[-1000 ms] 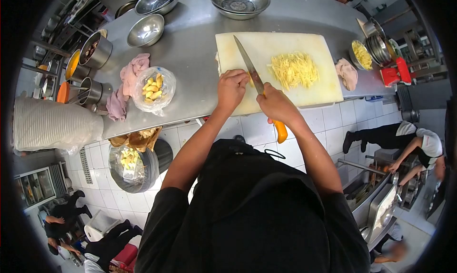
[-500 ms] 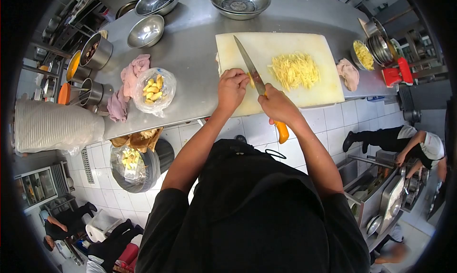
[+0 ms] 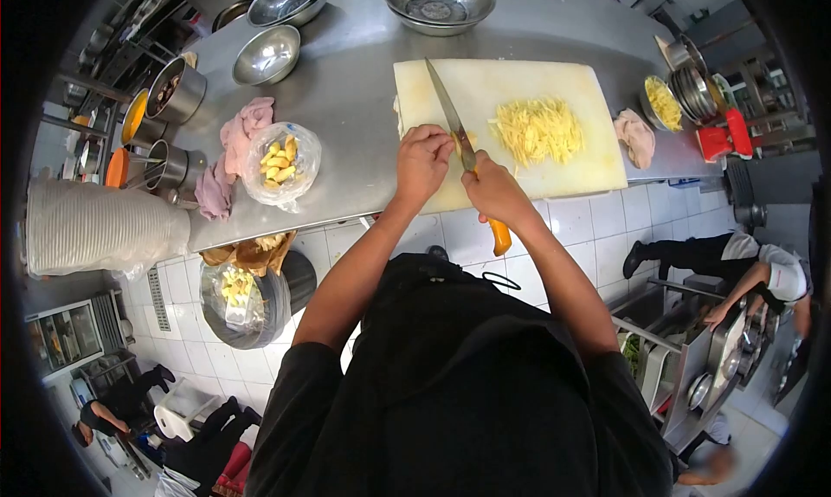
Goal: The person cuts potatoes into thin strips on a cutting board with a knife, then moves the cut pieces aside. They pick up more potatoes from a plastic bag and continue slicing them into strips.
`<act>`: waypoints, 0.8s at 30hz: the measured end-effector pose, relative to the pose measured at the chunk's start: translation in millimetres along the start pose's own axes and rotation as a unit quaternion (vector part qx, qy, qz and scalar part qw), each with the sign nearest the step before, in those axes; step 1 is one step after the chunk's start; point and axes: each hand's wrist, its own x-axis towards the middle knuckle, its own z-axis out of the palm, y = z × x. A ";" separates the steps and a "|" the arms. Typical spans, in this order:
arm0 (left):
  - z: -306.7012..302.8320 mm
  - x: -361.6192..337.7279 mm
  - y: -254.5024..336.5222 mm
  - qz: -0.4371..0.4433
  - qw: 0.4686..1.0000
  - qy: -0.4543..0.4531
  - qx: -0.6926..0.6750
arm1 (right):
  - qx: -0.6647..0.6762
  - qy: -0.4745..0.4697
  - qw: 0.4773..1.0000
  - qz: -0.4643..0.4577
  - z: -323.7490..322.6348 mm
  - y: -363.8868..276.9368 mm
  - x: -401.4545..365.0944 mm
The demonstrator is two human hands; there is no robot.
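Note:
A white cutting board [image 3: 571, 172] lies on the steel counter [image 3: 346, 90]. My right hand [image 3: 489, 190] grips the orange handle of a long knife [image 3: 450, 112], whose blade points away across the board. My left hand [image 3: 421, 161] presses a small yellow piece [image 3: 460, 138] against the board right beside the blade. A heap of fine yellow strips [image 3: 537, 129] sits on the board to the right of the knife.
A clear bag of yellow chunks [image 3: 279, 162] and pink cloths [image 3: 238, 133] lie left of the board. Steel bowls [image 3: 438, 0] stand at the back, pots [image 3: 176, 90] at the far left. A bin [image 3: 247, 293] sits below the counter. Other people work nearby.
The knife has slid slightly toward me, its handle now lower and more to the left. My left hand stays on the yellow piece.

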 end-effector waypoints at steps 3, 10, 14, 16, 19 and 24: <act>1.2 -0.3 0.2 -0.010 1.000 0.003 0.005 | -0.005 -0.001 1.000 0.001 1.1 -0.1 1.2; 1.8 0.6 -1.0 -0.014 1.000 0.002 0.013 | -0.015 -0.010 1.000 0.001 -5.0 -5.0 -4.8; 2.4 0.2 -0.8 -0.010 1.000 -0.003 0.014 | -0.021 -0.023 0.999 0.026 -17.2 -15.3 -14.9; 1.8 -0.3 -0.7 -0.008 1.000 -0.005 0.016 | -0.031 -0.029 0.999 0.029 -22.6 -21.3 -17.6; 1.4 0.6 -1.0 -0.006 1.000 -0.010 0.018 | -0.036 -0.034 0.998 0.034 -25.4 -24.0 -18.9; 0.9 -0.2 -0.1 -0.007 1.000 -0.005 0.016 | -0.031 -0.034 0.998 0.034 -25.1 -23.8 -18.8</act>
